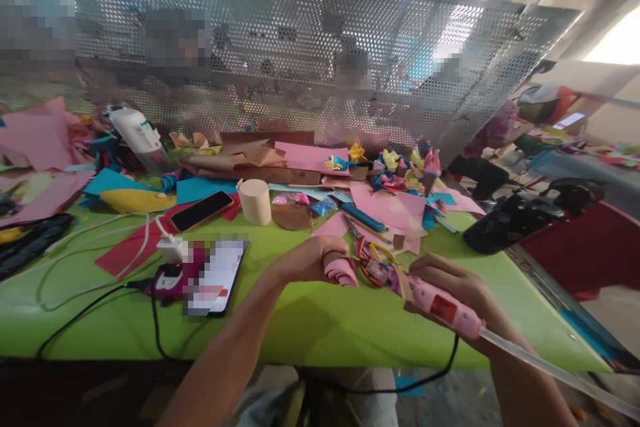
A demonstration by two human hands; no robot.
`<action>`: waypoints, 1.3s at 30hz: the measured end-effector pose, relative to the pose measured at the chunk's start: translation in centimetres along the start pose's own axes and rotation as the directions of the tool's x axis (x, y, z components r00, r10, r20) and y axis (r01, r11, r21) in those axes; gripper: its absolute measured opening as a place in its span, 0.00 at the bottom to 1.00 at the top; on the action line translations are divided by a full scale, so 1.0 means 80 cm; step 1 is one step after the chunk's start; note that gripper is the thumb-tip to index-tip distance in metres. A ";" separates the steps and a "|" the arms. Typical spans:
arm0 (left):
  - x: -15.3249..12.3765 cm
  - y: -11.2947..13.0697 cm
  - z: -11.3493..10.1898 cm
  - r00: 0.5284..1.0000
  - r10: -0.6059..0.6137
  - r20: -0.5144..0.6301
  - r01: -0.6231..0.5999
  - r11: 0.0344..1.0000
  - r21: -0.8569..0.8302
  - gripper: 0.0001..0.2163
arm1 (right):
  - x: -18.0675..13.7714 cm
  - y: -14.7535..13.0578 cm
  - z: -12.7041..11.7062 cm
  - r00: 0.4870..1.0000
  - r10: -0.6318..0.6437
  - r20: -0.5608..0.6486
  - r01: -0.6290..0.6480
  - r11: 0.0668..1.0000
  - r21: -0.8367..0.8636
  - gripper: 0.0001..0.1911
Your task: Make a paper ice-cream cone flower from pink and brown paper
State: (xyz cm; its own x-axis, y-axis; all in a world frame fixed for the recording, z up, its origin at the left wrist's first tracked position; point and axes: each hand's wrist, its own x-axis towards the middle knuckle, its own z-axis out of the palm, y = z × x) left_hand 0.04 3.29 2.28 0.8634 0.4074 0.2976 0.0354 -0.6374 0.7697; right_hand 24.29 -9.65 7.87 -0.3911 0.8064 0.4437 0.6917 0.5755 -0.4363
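Two phones [202, 211] [220, 277], one glue gun [443, 307], perhaps one paper roll [255, 201].

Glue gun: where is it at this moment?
In the head view, the pink glue gun is at lower right, held in the right hand, its nozzle toward the rolled pink paper in the left hand.

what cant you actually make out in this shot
Head view only:
- Nozzle tip of the pink glue gun: hidden behind the scissors and clutter.
- Right hand: fingers wrapped under the gun.
- Phone screen: blurred out.
- Pink paper roll: partly covered by the left hand.
- People beyond the mesh panel: blurred.
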 end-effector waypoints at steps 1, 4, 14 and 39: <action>0.000 0.001 -0.001 1.000 -0.003 -0.005 0.003 1.000 -0.002 0.13 | -0.004 0.003 0.000 0.999 0.029 -0.019 -0.029 0.999 0.013 0.16; -0.001 0.005 -0.002 0.999 -0.032 -0.005 0.032 0.999 -0.018 0.12 | -0.020 0.021 0.002 0.987 0.144 -0.074 -0.138 0.987 0.079 0.16; 0.003 0.016 -0.002 0.990 -0.134 -0.052 0.129 0.987 -0.090 0.14 | -0.053 0.091 0.019 0.703 0.662 -0.261 -0.484 0.714 0.506 0.22; 0.003 0.010 0.004 0.969 -0.175 -0.171 0.167 0.984 -0.060 0.18 | -0.067 0.095 -0.013 0.549 0.669 -0.500 -0.835 0.454 -0.310 0.28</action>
State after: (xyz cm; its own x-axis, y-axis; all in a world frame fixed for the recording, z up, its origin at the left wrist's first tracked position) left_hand 0.42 2.65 2.79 0.7446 0.6188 0.2503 0.1490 -0.5195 0.8414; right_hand 32.28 -9.72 2.95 0.5519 0.7600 0.3432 0.8289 -0.4548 -0.3257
